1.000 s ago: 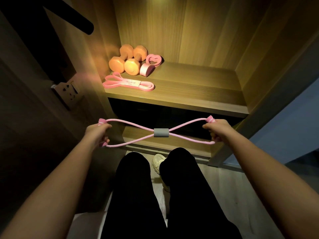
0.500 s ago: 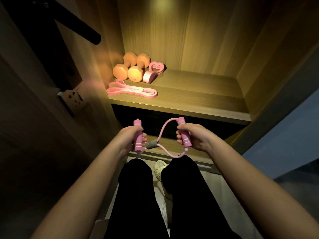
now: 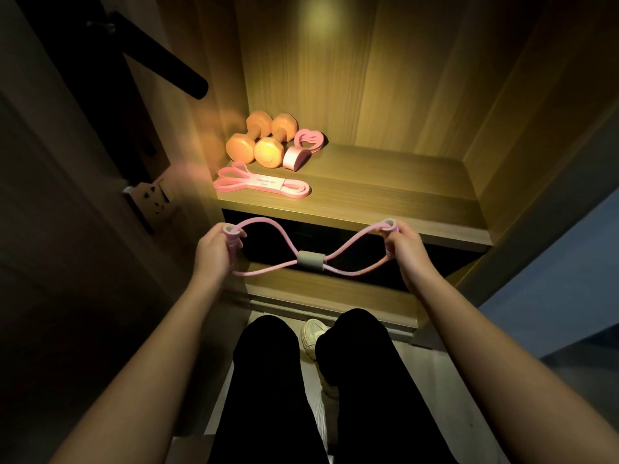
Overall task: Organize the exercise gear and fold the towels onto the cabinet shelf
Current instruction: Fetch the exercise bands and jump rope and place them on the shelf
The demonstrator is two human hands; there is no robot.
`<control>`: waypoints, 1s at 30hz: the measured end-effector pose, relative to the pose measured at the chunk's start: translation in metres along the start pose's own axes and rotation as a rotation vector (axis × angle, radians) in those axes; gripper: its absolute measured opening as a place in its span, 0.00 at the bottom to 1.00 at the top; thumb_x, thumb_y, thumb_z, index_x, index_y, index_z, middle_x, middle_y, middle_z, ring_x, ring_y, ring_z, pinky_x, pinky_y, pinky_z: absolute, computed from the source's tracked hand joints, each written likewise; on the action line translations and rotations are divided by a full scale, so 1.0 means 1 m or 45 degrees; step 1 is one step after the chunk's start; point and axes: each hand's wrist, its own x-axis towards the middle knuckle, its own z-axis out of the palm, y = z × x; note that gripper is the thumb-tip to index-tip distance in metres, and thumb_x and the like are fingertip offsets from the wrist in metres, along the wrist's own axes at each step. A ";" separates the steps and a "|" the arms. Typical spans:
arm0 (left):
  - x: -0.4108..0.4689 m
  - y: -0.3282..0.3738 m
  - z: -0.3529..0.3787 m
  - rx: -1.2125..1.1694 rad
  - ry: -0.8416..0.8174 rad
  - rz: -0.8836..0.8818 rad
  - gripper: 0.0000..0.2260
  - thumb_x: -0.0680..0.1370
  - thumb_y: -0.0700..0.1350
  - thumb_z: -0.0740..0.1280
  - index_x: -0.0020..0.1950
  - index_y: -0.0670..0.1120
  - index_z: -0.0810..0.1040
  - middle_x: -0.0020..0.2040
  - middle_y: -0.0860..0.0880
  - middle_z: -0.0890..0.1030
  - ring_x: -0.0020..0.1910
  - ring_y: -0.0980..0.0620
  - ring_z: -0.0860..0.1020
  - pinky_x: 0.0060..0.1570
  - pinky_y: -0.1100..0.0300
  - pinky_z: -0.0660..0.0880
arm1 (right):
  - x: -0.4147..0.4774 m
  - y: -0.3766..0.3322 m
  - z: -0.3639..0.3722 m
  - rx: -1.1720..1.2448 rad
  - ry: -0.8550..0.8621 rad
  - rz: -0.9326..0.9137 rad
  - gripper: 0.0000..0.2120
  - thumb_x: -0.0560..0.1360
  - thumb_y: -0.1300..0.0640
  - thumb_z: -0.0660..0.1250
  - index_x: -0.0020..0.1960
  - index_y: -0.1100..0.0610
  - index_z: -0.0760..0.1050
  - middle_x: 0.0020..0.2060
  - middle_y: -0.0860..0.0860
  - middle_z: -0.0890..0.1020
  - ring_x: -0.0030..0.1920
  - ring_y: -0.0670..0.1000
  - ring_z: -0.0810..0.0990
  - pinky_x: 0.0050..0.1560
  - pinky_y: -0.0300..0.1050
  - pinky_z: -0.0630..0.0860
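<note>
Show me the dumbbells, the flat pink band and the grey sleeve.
dumbbells (image 3: 269,152): head view, near end of the right one.
band (image 3: 264,183): head view, its white label.
grey sleeve (image 3: 310,260): head view, its middle.

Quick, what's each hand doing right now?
Left hand: closed around one end of the pink stretch band.
Right hand: closed around its other end.

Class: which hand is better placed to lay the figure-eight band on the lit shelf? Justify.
Right, probably. The right hand grips the figure-eight band below the bare half of the shelf; the left hand sits below the dumbbells and flat band.
</note>
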 end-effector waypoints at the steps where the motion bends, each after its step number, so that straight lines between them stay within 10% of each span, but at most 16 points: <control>1: -0.001 0.001 -0.001 -0.111 0.005 0.009 0.14 0.81 0.40 0.55 0.41 0.48 0.77 0.40 0.48 0.76 0.41 0.50 0.72 0.42 0.54 0.69 | 0.000 -0.002 -0.001 0.121 -0.009 -0.006 0.16 0.75 0.72 0.52 0.45 0.57 0.74 0.38 0.54 0.73 0.37 0.51 0.67 0.41 0.44 0.65; 9: -0.007 0.010 0.004 -0.888 -0.244 -0.166 0.11 0.81 0.37 0.52 0.51 0.43 0.74 0.39 0.46 0.74 0.38 0.51 0.73 0.49 0.54 0.74 | -0.005 -0.007 0.005 0.798 -0.306 0.175 0.11 0.79 0.67 0.49 0.50 0.61 0.70 0.41 0.58 0.75 0.44 0.57 0.76 0.54 0.56 0.73; 16: -0.014 0.016 0.020 -0.321 -0.599 -0.102 0.10 0.82 0.36 0.58 0.60 0.43 0.74 0.52 0.43 0.78 0.53 0.47 0.78 0.54 0.53 0.75 | -0.008 -0.008 0.001 0.413 -0.739 0.114 0.12 0.79 0.65 0.61 0.61 0.61 0.74 0.53 0.58 0.83 0.55 0.57 0.83 0.52 0.48 0.81; 22: -0.019 0.020 0.018 -0.175 -0.710 0.012 0.12 0.80 0.36 0.63 0.60 0.48 0.77 0.57 0.46 0.79 0.60 0.47 0.77 0.61 0.52 0.74 | -0.015 -0.011 -0.002 0.231 -0.731 0.027 0.15 0.72 0.63 0.70 0.59 0.56 0.79 0.56 0.59 0.82 0.57 0.55 0.83 0.54 0.47 0.81; 30: -0.029 0.028 0.028 0.074 -0.694 0.334 0.14 0.79 0.33 0.65 0.54 0.51 0.80 0.59 0.44 0.77 0.56 0.50 0.78 0.47 0.68 0.77 | -0.019 -0.016 0.008 -0.344 -0.603 -0.427 0.16 0.73 0.64 0.72 0.53 0.44 0.81 0.48 0.54 0.80 0.44 0.48 0.75 0.50 0.41 0.75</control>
